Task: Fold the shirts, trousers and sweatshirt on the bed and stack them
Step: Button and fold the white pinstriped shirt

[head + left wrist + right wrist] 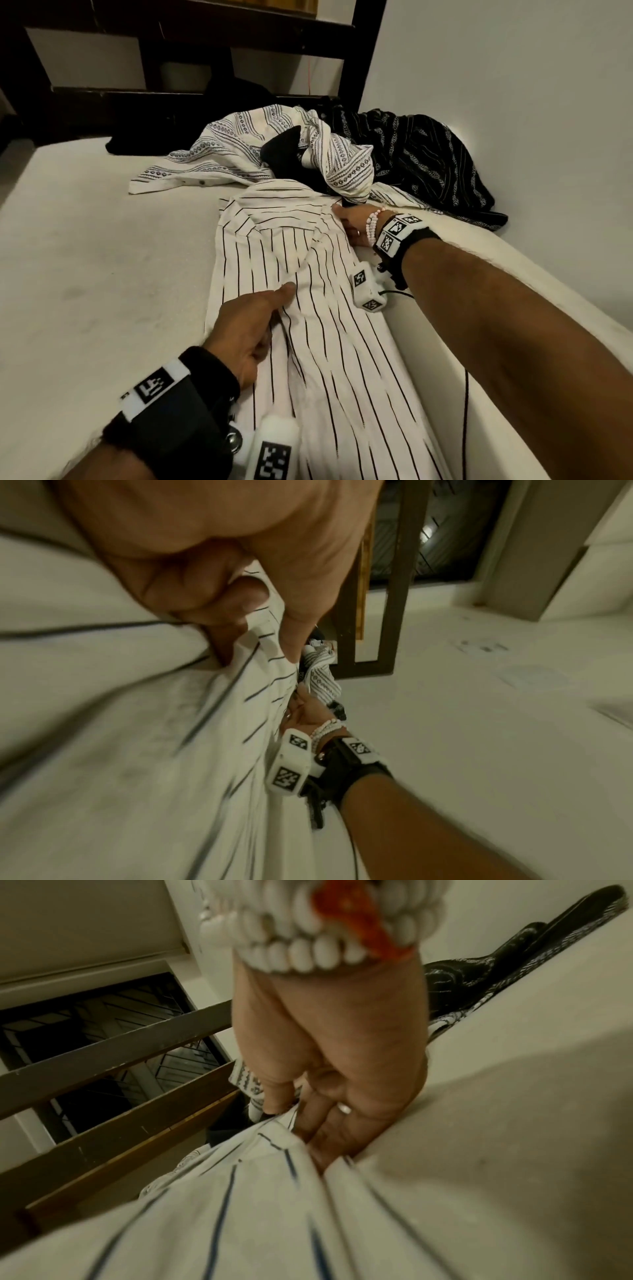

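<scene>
Head view
Striped shirt (308, 308): white with thin dark stripes; lies lengthwise on the bed (85, 240), narrowed into a long band, collar end far from the camera
Left hand (246, 329): at the shirt's left edge, mid-length; thumb lies on top of the cloth, fingers curled beneath it, holding the edge
Right hand (352, 219): at the shirt's far right corner near the collar; fingers tucked into the cloth, holding it; bead bracelet (371, 222) on the wrist
Patterned shirt (260, 154): white, crumpled, just beyond the striped shirt's collar
Dark garment (421, 161): black with pale print, heaped beside the wall (513, 85), touching the patterned shirt
Frame (171, 68): dark wood, at the far end of the bed

Left wrist view
Left hand (219, 569): thumb and fingers pinch a fold of the striped shirt (137, 723); picture blurred
Right hand (301, 712): farther along the same edge, against the cloth

Right wrist view
Right hand (329, 1053): fingers curled down, gripping the striped shirt (240, 1218) at its edge; ring on one finger; bracelet (308, 934) close to the lens
Bed (514, 1123): bare pale surface to the right of the shirt
</scene>
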